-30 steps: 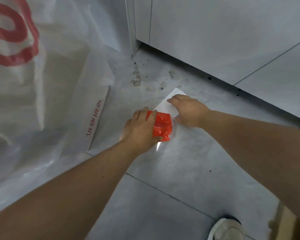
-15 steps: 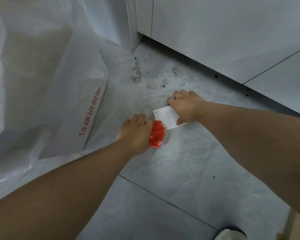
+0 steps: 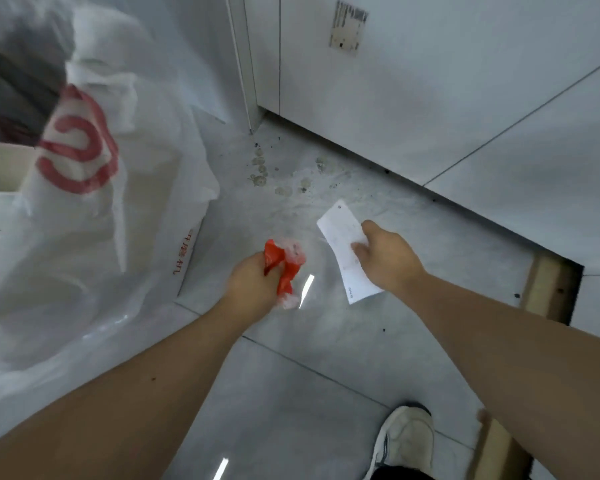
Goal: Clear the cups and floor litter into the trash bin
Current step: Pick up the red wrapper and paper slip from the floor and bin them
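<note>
Both arms stretched low over the floor, left hand (image 3: pixel 253 289) fisted around a crumpled red wrapper (image 3: pixel 280 268), right hand (image 3: pixel 385 259) pinching a white paper slip (image 3: pixel 340 237) between thumb and fingers.

Plastic bag (image 3: pixel 84 209) motion-blurred, cut at left edge; shoe (image 3: pixel 407 439) cropped at bottom.

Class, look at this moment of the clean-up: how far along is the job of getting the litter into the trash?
Done: both scraps are off the floor. In hand: the left hand grips a crumpled red wrapper; the right hand pinches a white paper slip. Left: neither is binned yet; no bin or cups are clearly visible. Stains remain on the floor near the cabinet.
</note>
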